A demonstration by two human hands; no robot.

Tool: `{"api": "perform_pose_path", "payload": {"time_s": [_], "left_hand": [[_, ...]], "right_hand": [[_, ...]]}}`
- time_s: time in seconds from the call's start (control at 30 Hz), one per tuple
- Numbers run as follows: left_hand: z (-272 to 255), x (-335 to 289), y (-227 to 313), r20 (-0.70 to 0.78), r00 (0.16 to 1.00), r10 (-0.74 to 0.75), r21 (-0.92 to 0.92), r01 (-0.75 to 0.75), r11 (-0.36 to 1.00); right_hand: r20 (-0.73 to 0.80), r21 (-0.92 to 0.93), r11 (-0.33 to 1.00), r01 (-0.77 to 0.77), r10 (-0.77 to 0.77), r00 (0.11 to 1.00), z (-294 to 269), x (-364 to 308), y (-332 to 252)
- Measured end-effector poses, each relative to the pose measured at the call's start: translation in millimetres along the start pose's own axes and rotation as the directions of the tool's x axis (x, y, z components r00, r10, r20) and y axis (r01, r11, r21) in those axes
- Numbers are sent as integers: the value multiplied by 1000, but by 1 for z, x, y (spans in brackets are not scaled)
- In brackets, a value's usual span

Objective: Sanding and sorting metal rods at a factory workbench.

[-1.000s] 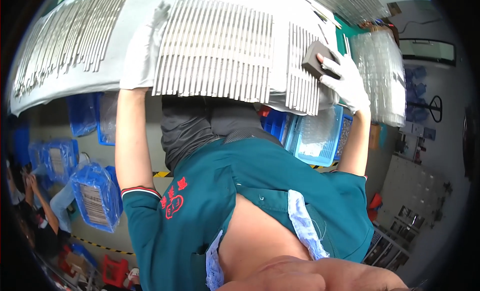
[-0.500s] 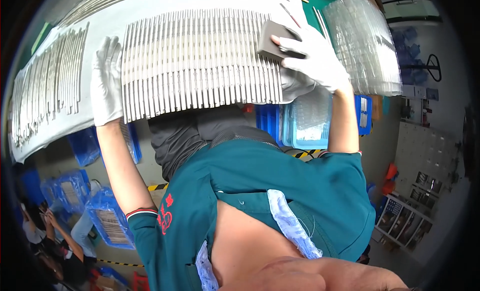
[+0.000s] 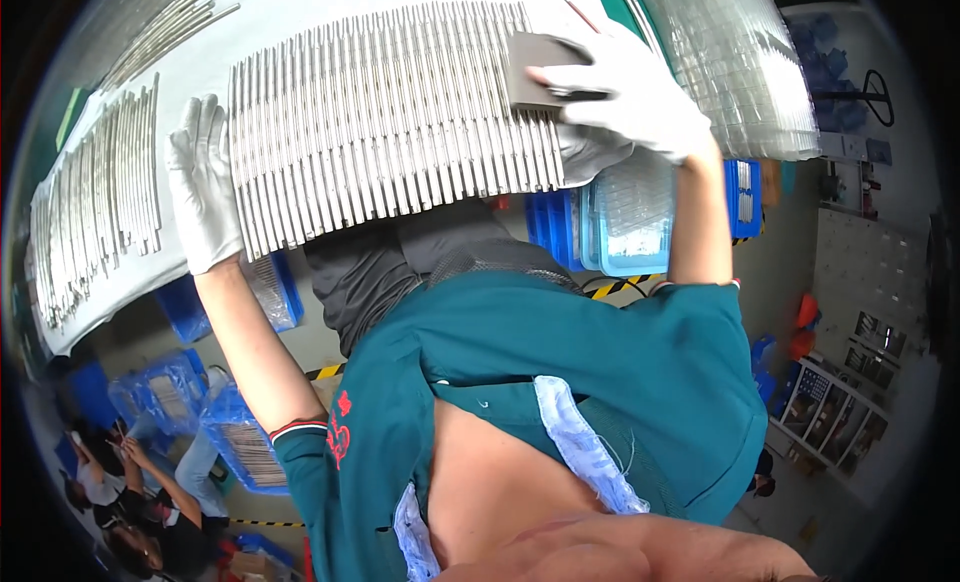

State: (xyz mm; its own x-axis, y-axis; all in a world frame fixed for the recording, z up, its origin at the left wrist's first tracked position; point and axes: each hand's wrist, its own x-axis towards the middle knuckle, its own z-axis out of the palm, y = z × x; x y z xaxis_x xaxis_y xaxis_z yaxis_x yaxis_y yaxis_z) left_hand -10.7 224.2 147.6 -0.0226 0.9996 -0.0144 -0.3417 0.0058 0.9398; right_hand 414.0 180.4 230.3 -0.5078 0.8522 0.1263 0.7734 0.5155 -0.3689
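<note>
A wide row of slim metal rods (image 3: 390, 122) lies side by side on the white-covered table, their near ends close to its front edge. Flat against the row's left side rests my left hand (image 3: 203, 187), in a white glove, its fingers stretched out and holding nothing. At the row's right end, my gloved right hand (image 3: 645, 97) grips a grey rectangular block (image 3: 533, 70), fingers and thumb around it. The block stands against the last rods; its far side is hidden by the hand.
More loose rods (image 3: 100, 182) lie at the table's left. Clear plastic trays (image 3: 725, 67) are stacked at the right. Below the table edge are blue bins (image 3: 555, 227) and a light-blue crate (image 3: 625, 252). Other people (image 3: 150, 492) sit at the lower left, beside wrapped blue crates (image 3: 245, 437).
The whole view has turned slightly, so the table appears tilted differently. My left hand stays along the row's left side; my right hand keeps the block at the right end.
</note>
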Motion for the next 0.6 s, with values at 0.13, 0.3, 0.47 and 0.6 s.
{"api": "perform_pose_path", "payload": {"time_s": [0.13, 0.3, 0.47, 0.6], "left_hand": [[-1, -1, -3, 20, 1000, 4, 21, -4, 1000], [-1, -2, -1, -17, 1000, 26, 149, -23, 989], [15, -24, 14, 43, 997, 62, 855, -68, 514], [59, -36, 2, 482, 871, 88, 874, -485, 16]], "right_hand": [[6, 20, 1000, 17, -17, 1000, 8, -17, 5], [-187, -293, 925, 241, -303, 934, 56, 28, -17], [-127, 525, 851, -17, 98, 987, 25, 49, -4], [-301, 435, 900, 34, 109, 948, 22, 33, -6]]}}
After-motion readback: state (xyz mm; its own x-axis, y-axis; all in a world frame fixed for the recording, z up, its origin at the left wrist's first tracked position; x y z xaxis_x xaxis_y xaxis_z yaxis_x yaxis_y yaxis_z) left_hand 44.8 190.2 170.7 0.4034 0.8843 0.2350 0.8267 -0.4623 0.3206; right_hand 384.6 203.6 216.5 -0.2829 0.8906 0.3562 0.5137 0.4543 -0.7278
